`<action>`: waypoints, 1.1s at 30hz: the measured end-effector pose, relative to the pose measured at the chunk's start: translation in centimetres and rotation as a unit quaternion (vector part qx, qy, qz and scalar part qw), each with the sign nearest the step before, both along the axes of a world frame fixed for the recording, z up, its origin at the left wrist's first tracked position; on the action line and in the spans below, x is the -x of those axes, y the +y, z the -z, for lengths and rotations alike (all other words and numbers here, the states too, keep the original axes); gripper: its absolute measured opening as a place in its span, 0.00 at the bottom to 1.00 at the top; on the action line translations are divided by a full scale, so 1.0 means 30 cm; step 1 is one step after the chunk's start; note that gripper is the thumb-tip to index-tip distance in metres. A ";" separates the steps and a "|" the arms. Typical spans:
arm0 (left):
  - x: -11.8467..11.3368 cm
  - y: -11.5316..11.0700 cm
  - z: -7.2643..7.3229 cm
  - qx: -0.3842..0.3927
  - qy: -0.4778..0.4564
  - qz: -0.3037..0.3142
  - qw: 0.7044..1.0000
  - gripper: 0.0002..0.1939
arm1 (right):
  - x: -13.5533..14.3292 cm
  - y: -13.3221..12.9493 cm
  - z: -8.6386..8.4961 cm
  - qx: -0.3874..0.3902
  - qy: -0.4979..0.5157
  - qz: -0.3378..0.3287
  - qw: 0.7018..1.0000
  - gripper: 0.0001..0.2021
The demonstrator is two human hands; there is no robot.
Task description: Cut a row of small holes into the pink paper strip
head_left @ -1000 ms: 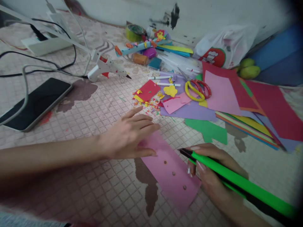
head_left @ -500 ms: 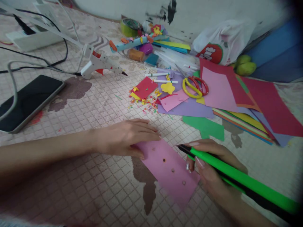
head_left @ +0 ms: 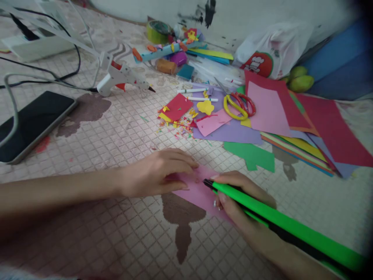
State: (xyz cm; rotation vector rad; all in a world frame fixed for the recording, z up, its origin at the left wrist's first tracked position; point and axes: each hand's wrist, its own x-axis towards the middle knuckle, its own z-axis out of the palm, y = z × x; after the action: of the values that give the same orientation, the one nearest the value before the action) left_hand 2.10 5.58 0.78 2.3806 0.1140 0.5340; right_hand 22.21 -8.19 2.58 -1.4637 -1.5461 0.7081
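Observation:
A pink paper strip [head_left: 201, 194] lies on the patterned cloth, partly covered by both hands. My left hand [head_left: 163, 171] rests on its far left end, fingers bent over the edge and thumb on the paper. My right hand [head_left: 241, 202] grips a long green and black tool [head_left: 276, 210], whose dark tip is over the strip near a small mark. The tool's long body runs back to the lower right, past my wrist. Most of the strip's right part is hidden under my right hand.
Scissors [head_left: 239, 107], coloured paper sheets [head_left: 271, 111] and paper scraps [head_left: 180, 130] lie beyond the hands. A glue gun [head_left: 122, 76] and a phone [head_left: 35, 124] with cables are at the left. A plastic bag [head_left: 274, 50] stands at the back.
My right hand has moved left with the green and black tool, bringing its tip over the strip. The strip has shifted and more of it is covered. My left hand has moved slightly right.

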 end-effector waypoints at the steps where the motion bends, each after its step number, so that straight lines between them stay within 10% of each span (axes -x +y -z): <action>1: 0.000 0.008 0.001 0.006 0.000 0.021 1.000 0.10 | 0.000 0.000 0.004 0.008 0.000 -0.007 1.000 0.11; 10: 0.029 0.026 -0.028 -0.136 0.127 0.151 0.971 0.18 | -0.014 0.007 0.016 -0.043 0.011 0.051 0.998 0.10; 33: 0.042 -0.062 0.003 -0.132 0.133 0.054 0.981 0.35 | -0.020 -0.002 0.026 0.012 -0.028 0.001 1.000 0.11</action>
State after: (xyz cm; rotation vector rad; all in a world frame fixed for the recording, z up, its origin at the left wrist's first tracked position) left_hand 0.83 3.73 0.69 2.6898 0.0325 0.1844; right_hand 22.81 -8.27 1.79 -1.5136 -1.5824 0.6919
